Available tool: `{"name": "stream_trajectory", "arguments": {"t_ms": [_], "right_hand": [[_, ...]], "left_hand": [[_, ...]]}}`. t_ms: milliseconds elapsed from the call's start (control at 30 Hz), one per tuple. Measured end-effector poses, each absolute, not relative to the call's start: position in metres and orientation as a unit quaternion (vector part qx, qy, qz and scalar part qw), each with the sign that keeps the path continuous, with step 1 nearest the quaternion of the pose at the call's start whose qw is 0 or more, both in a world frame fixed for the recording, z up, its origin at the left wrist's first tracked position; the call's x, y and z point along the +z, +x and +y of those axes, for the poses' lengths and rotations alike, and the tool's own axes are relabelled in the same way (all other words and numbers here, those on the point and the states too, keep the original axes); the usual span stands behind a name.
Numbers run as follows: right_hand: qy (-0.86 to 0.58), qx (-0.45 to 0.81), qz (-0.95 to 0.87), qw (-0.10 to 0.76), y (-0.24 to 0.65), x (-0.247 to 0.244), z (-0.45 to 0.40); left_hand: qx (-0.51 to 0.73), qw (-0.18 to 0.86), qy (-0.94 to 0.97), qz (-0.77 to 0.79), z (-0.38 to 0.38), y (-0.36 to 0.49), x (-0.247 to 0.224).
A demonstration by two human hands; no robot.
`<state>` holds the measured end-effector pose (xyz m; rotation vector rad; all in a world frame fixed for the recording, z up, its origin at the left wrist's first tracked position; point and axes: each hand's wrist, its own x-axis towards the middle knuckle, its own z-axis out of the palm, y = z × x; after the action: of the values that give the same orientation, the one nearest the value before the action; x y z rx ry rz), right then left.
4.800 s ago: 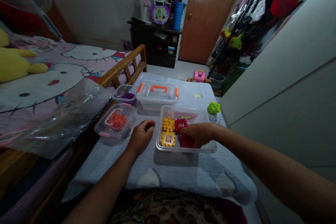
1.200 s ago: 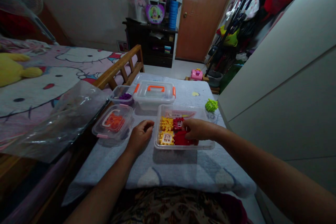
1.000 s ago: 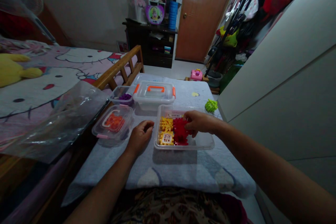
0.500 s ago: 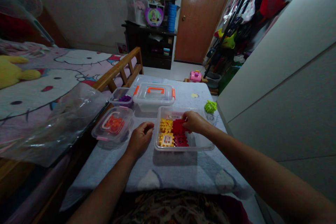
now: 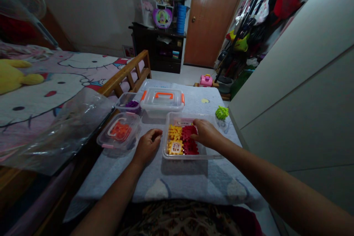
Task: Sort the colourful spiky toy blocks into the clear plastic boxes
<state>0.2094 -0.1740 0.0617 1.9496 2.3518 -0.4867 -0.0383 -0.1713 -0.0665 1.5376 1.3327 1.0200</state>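
A clear plastic box (image 5: 193,156) stands in front of me. Inside it, yellow building blocks (image 5: 175,147) sit in the left part, beside red building blocks (image 5: 190,146). My right hand (image 5: 206,132) reaches into the box from the right. Its thumb and forefinger are on the upper red block at its right side; the other fingers are hidden. My left hand (image 5: 149,145) lies on the cloth just left of the box, loosely curled with thumb and forefinger a little apart and nothing in it.
A lidded box with orange handle (image 5: 163,101) stands behind. At left are a lidded box of orange pieces (image 5: 118,131) and an open box with purple pieces (image 5: 131,104). A green cluster of pieces (image 5: 222,112) lies right. A wooden bed rail (image 5: 124,72) borders the table.
My right hand has shifted slightly, its thumb now further left over the red blocks, which show more fully. My left hand has stayed in place.
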Motion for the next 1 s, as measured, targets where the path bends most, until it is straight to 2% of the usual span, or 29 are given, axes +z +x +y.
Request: {"name": "stream_trajectory", "arguments": {"t_ms": [267, 533, 867, 1000], "right_hand": [[0.610, -0.110, 0.780, 0.090, 0.200, 0.059, -0.175], [0.617, -0.092, 0.774, 0.104, 0.202, 0.054, -0.166], [0.608, -0.096, 0.784, 0.084, 0.205, 0.057, -0.167], [0.598, -0.106, 0.794, -0.002, 0.219, 0.080, -0.167]], "left_hand": [[0.404, 0.414, 0.614, 0.536, -0.172, -0.037, -0.064], [0.405, 0.417, 0.611, 0.537, -0.174, -0.036, -0.062], [0.400, 0.413, 0.619, 0.535, -0.171, -0.039, -0.067], [0.398, 0.417, 0.617, 0.536, -0.172, -0.039, -0.067]]}}
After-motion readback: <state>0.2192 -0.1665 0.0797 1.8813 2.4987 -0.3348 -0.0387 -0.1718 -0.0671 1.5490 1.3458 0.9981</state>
